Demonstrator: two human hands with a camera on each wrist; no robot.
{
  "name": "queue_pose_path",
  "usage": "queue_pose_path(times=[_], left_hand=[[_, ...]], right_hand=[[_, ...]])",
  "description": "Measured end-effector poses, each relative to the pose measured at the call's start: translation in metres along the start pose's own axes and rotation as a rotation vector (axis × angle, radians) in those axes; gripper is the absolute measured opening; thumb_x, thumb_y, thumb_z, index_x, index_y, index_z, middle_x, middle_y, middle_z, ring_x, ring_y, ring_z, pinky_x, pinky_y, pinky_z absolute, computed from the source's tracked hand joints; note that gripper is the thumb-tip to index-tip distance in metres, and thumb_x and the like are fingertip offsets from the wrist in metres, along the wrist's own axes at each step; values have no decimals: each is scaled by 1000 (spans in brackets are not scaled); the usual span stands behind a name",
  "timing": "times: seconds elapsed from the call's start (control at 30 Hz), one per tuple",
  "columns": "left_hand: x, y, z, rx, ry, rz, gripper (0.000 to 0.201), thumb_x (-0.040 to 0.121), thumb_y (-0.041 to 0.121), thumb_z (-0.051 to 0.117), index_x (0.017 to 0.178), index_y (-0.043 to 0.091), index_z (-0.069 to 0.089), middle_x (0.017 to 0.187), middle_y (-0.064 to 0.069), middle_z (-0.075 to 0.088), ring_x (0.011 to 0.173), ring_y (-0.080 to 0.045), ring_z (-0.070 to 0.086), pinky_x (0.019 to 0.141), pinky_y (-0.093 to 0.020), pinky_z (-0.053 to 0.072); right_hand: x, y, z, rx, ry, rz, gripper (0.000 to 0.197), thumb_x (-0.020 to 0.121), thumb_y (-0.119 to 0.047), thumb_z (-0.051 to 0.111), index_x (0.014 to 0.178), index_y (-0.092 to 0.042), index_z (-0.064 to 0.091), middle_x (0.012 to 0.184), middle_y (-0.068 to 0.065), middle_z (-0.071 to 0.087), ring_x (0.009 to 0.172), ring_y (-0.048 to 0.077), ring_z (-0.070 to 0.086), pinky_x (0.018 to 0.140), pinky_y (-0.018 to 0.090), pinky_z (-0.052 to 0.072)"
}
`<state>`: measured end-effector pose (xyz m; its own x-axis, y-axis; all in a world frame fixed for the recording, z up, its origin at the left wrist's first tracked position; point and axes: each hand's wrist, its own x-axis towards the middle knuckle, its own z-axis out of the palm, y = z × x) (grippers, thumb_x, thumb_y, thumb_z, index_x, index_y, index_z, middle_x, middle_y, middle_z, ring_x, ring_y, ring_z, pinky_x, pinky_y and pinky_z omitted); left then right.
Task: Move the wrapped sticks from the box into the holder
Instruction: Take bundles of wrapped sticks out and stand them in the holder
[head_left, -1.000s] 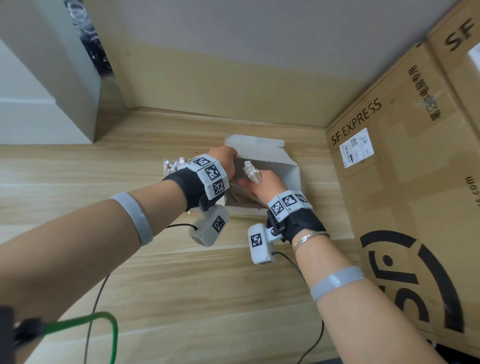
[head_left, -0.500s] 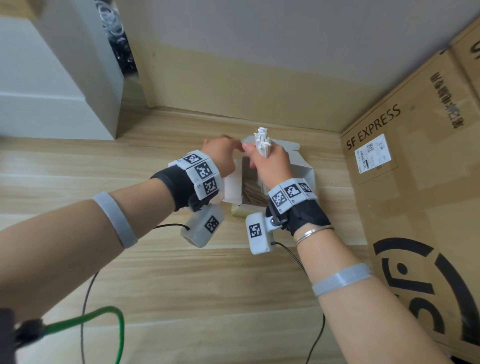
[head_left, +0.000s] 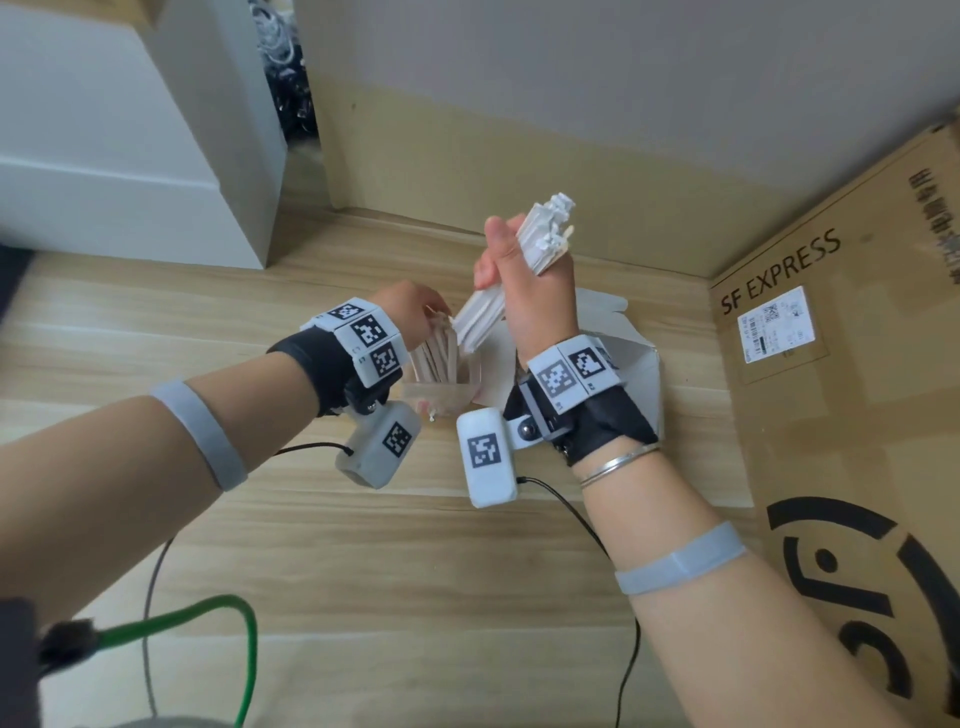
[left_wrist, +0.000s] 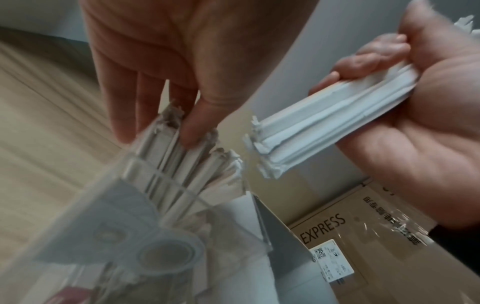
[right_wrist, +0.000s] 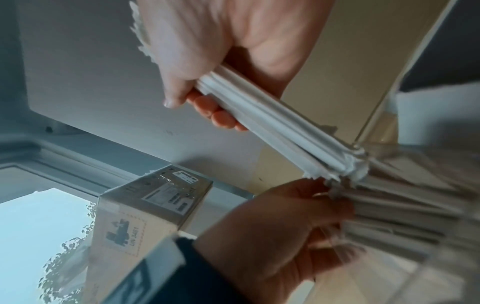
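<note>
My right hand (head_left: 524, 280) grips a bundle of white paper-wrapped sticks (head_left: 480, 319) and holds it in the air above the open white box (head_left: 626, 358). The bundle tilts, its lower end pointing down-left at the clear holder (head_left: 439, 397). In the wrist views the bundle (left_wrist: 324, 123) (right_wrist: 285, 131) ends just short of the sticks standing in the holder (left_wrist: 182, 164). My left hand (head_left: 415, 312) (left_wrist: 155, 123) is at the holder's top, fingers fairly straight, touching the tops of those sticks. The box's inside is hidden behind my right wrist.
A large SF Express cardboard carton (head_left: 831, 364) stands close on the right. A white cabinet (head_left: 130, 156) fills the back left, a wall runs behind. Everything sits on a wooden surface (head_left: 363, 545). A green cable (head_left: 208, 613) and thin black wires lie near my arms.
My right hand lifted the bundle out of the box, raised it and swung its lower end left toward the holder. My left hand went from the box flap to the holder's sticks.
</note>
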<state>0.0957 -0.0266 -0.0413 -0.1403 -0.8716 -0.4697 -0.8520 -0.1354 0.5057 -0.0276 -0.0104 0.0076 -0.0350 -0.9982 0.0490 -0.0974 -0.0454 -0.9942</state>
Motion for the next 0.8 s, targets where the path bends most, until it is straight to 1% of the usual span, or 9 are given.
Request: queue_pose_path(times=[0.13,0.2,0.27,0.37,0.43,0.47,0.57,0.7,0.8], left_hand=[[0,0,-4,2,5,-1,29,91,6,48,114,8,66,113,-12,68,86,-23,57,73,-25,37],[1,-2,-5,23,-2,-2,27,92,8,49,112,7,67,111,-13,68,82,-18,51,68,-25,37],[3,-4,-7,58,-17,-7,27,93,10,48,112,5,66,111,-14,68,81,-19,51,59,-22,37],[5,-4,-8,69,-44,-2,30,93,11,48,118,8,65,118,-11,66,97,-26,60,72,-23,40],[6,-3,-9,63,-46,-6,31,93,11,49,120,12,64,121,-8,65,107,-25,61,76,-24,40],[6,-3,-9,70,-55,-11,31,93,12,48,120,13,64,120,-8,66,104,-24,61,75,-24,39],[7,-2,-10,85,-85,-27,30,94,11,45,116,14,66,118,-8,66,89,-20,55,72,-25,36],[7,0,-8,36,-68,-41,36,93,6,44,122,14,63,126,-6,63,112,-23,59,78,-23,38],[5,4,-7,23,-63,-40,37,93,5,44,124,14,61,128,-7,62,115,-24,58,80,-23,39]], right_hand=[[-6,13,11,-70,-94,68,41,94,-18,52,54,-23,48,52,-7,53,56,15,53,80,37,46],[-8,23,13,-193,-122,148,38,92,-19,56,55,-18,52,60,-4,58,63,13,57,80,28,46],[-9,35,13,-247,-127,262,24,87,-18,64,64,-16,58,76,-1,64,75,14,61,83,27,48],[-8,51,9,-397,-187,328,13,78,-22,73,76,-25,61,105,4,65,103,23,59,97,38,46],[-9,55,5,-615,-305,290,11,79,-27,71,89,-25,68,127,1,56,122,22,45,108,34,34],[-9,55,2,-657,-333,247,16,79,-27,72,94,-22,70,132,-1,52,126,20,41,107,29,29],[-9,50,-3,-565,-304,163,11,77,-19,73,88,-18,72,132,-5,54,122,10,46,97,20,26],[-8,60,-3,-716,-360,126,7,80,-15,71,85,-14,76,134,-2,57,132,18,40,110,28,21],[-7,61,-6,-674,-322,147,7,80,-16,71,85,-15,76,134,-2,56,131,17,41,109,29,21]])
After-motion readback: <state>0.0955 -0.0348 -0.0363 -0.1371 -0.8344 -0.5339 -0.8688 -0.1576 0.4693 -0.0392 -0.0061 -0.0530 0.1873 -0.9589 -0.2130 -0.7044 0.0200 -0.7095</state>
